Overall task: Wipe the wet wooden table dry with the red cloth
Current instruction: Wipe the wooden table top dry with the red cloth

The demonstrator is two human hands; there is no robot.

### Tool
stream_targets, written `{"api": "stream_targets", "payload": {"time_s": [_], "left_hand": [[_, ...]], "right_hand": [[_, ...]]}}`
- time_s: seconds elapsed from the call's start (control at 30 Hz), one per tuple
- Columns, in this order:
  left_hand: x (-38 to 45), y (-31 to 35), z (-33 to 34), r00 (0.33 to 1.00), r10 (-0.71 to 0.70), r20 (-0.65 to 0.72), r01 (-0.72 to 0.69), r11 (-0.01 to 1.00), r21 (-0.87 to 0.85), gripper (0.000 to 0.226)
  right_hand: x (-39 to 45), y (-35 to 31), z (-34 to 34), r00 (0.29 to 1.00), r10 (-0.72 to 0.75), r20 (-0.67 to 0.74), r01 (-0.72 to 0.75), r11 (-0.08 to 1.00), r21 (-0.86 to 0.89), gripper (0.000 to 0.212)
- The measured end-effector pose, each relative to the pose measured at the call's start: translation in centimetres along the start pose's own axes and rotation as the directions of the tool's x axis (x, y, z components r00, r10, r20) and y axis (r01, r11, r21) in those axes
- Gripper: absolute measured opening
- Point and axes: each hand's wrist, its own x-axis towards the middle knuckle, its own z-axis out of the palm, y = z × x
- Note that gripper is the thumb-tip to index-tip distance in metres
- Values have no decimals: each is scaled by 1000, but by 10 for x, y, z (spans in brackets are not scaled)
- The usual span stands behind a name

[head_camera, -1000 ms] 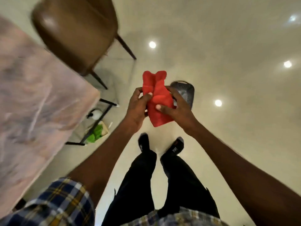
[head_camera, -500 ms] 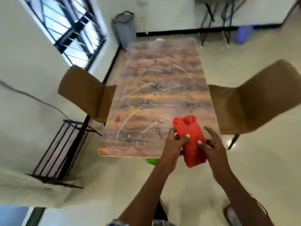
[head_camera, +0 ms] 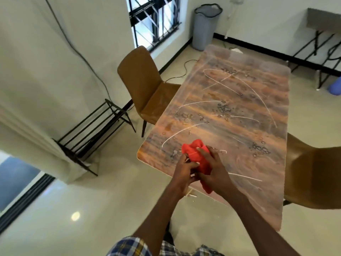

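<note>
Both hands, the left hand point(head_camera: 184, 168) and right hand point(head_camera: 215, 169), hold the bunched red cloth point(head_camera: 198, 159), so it might just push the drops on the surface point(head_camera: 230, 111) beyond them around.

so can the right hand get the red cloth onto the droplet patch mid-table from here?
Probably yes. The right hand already grips the red cloth over the wooden table near edge; nothing stands between it and the droplets. The left hand also holds the cloth.

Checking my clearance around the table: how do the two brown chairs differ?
The left chair shows whole, seat partly tucked under the wooden table; the right chair is cut off by the frame edge. The left sits farther away, the right nearer. Both are brown.
</note>
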Motion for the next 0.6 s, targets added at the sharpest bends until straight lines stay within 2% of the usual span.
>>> {"api": "stream_targets", "payload": {"time_s": [0.07, 0.13, 0.2, 0.23, 0.27, 0.33, 0.37, 0.4, 0.47, 0.5, 0.53, 0.6], "left_hand": [[1, -1, -1, 998, 54, -16, -54, 998, 32, 45], [2, -3, -3, 987, 152, -46, -142, 975, 171, 34], [4, -5, -8, 970, 218, -109, -181, 944, 277, 20], [4, -7, -10, 957, 241, -159, -189, 939, 288, 18], [2, -9, -11, 941, 252, -224, -187, 943, 275, 19], [0, -17, -14, 883, 247, -398, -177, 963, 205, 20], [-3, -24, -16, 838, 233, -494, -169, 971, 171, 19], [-6, -30, -18, 786, 215, -580, -159, 976, 146, 18], [-8, -45, -23, 698, 180, -693, -143, 983, 111, 18], [-6, -51, -28, 671, 169, -722, -130, 985, 110, 17], [-3, -57, -31, 648, 153, -746, -107, 988, 110, 16], [6, -66, -41, 598, 113, -793, -72, 994, 87, 20]], "right_hand": [[9, -2, 3, 1000, -5, 17, 6, 1000, -9, 88], [16, 6, 5, 1000, 23, -1, -23, 999, 40, 77], [22, 16, 5, 989, 145, 0, -142, 967, 212, 67], [26, 18, 4, 970, 240, 38, -238, 904, 355, 63], [31, 23, 4, 935, 340, 107, -343, 782, 521, 56], [41, 23, -2, 816, 459, 351, -541, 393, 743, 31], [44, 23, -7, 755, 476, 451, -606, 245, 757, 24], [47, 23, -12, 715, 480, 509, -645, 170, 745, 24], [59, 26, -14, 693, 422, 585, -691, 157, 706, 30], [67, 24, -15, 700, 402, 590, -696, 202, 689, 31], [78, 23, -13, 705, 405, 582, -703, 295, 647, 33], [96, 18, -6, 761, 379, 526, -645, 524, 556, 38]]}}
